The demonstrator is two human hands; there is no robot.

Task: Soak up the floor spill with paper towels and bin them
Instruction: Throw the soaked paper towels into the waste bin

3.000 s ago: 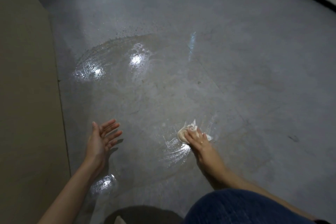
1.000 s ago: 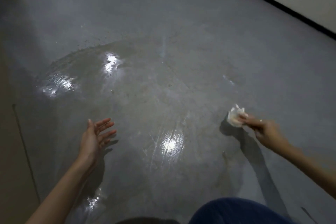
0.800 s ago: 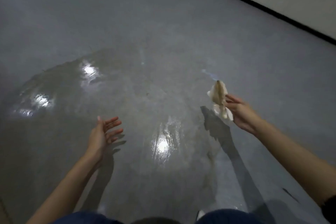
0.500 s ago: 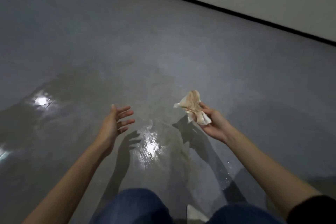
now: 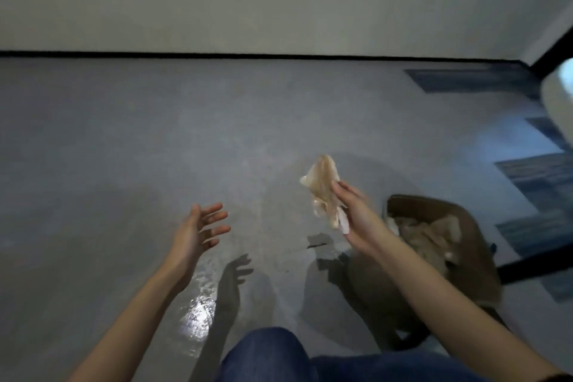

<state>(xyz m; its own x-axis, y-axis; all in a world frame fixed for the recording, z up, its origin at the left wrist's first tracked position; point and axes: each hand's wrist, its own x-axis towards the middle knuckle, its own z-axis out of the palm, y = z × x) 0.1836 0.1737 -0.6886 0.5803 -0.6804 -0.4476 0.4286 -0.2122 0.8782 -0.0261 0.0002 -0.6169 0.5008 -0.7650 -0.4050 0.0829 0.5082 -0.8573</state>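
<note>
Moved: since three seconds ago the right hand (image 5: pixel 356 220) has left the floor, where it pressed the wad into the wet patch, and has carried it up and to the right; the view has swung up too, so the wall and a bin now show.
Right grip: fingers and thumb clamped on the soaked paper towel (image 5: pixel 324 192), held up in the air, well clear of the floor.
Paper towel: crumpled, stained tan and wet-looking, one end poking up above the fingers, the other hanging below the palm; it sits just left of the bin's near edge, not yet over the opening.
Bin (image 5: pixel 477 245): brown, on the floor at the right, partly behind the right forearm; crumpled used towels (image 5: pixel 428 236) lie inside.
Left grip: left hand (image 5: pixel 198 232) apart, palm turned inward, fingers spread and straight, holding nothing, raised above the floor.
Spill (image 5: pixel 198 316): a shiny wet patch with a bright glint on the grey floor (image 5: pixel 124 139), below the left forearm.
Foreground: blue jeans (image 5: pixel 273 357) at the bottom edge.
</note>
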